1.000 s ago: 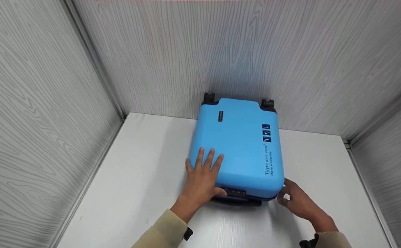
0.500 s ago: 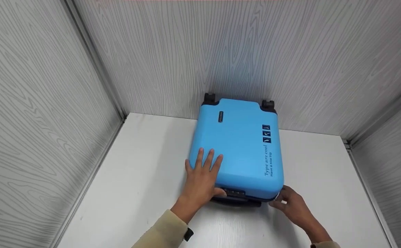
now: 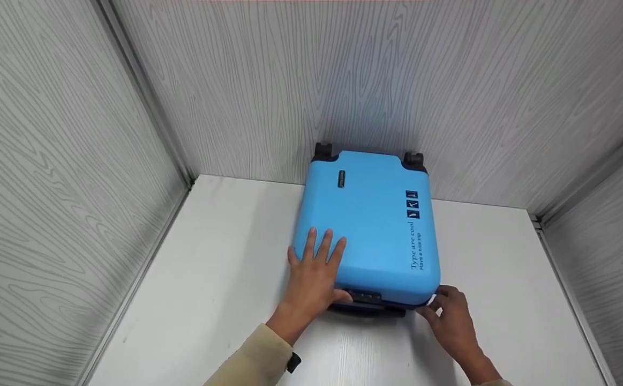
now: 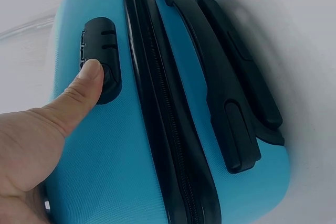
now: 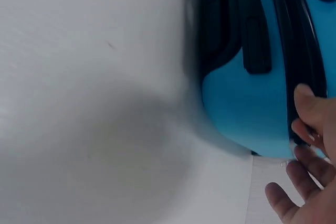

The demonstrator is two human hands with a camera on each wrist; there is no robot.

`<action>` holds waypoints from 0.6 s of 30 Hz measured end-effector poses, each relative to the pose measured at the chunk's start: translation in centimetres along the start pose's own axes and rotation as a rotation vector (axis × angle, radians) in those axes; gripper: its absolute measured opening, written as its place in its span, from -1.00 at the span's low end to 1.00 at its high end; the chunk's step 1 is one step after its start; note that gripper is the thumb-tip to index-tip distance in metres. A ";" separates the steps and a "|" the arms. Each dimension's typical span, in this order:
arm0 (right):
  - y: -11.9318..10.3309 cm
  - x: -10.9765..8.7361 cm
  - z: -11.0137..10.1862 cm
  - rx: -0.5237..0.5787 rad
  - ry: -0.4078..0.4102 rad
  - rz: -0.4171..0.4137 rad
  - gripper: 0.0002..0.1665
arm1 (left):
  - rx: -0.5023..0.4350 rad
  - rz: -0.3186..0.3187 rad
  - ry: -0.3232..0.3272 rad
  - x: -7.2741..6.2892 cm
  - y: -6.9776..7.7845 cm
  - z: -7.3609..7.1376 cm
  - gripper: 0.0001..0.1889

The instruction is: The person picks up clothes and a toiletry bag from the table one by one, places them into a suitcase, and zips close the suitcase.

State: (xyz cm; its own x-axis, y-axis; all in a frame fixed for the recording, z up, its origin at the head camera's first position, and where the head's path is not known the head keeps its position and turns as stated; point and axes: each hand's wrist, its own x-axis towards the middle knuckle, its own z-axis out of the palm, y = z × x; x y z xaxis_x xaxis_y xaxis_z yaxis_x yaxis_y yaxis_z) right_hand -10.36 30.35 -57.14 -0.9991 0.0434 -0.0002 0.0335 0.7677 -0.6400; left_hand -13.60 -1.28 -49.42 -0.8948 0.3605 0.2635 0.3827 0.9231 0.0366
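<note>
A light blue hard-shell suitcase lies flat on the white surface, its black wheels toward the back wall. My left hand rests spread on the lid's near left part. Its thumb touches the black combination lock on the near side. Beside the lock runs the black zipper, with the carry handle below it. At the near right corner, my right hand has its thumb and index finger pinched at the zipper band; the zipper pull there is mostly hidden by the fingers.
Grey wood-grain panels enclose the spot: a back wall, a left wall and a right wall. The suitcase's wheels are close to the back wall. White surface extends on both sides of the suitcase.
My right hand has moved from the suitcase's right side around the near right corner, toward the front. My left hand has stayed in place on the lid.
</note>
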 end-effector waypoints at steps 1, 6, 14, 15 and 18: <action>-0.2 -0.1 0.1 -0.007 0.013 -0.001 -0.67 | 0.003 0.001 0.002 0.0 0.0 0.0 0.36; -0.7 -0.6 0.7 0.005 0.046 0.004 -0.73 | 0.007 -0.002 0.010 0.1 0.0 -0.2 0.34; -0.9 -2.1 2.0 0.017 0.157 -0.012 -0.97 | 0.016 -0.013 -0.014 0.1 0.1 -0.3 0.35; -0.9 -2.3 2.2 -0.003 0.184 -0.038 -0.97 | 0.020 -0.016 -0.014 0.1 0.1 -0.3 0.35; -0.7 -2.8 2.8 -0.072 0.277 -0.122 -0.90 | 0.024 -0.013 -0.018 0.1 0.2 -0.1 0.36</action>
State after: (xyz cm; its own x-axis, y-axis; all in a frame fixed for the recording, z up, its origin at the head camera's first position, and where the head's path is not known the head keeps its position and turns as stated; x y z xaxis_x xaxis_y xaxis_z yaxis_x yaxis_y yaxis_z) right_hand -7.63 27.87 -58.86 -0.9505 0.1129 0.2894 -0.0749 0.8209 -0.5662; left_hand -13.59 -1.04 -49.24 -0.9038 0.3504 0.2457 0.3654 0.9307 0.0167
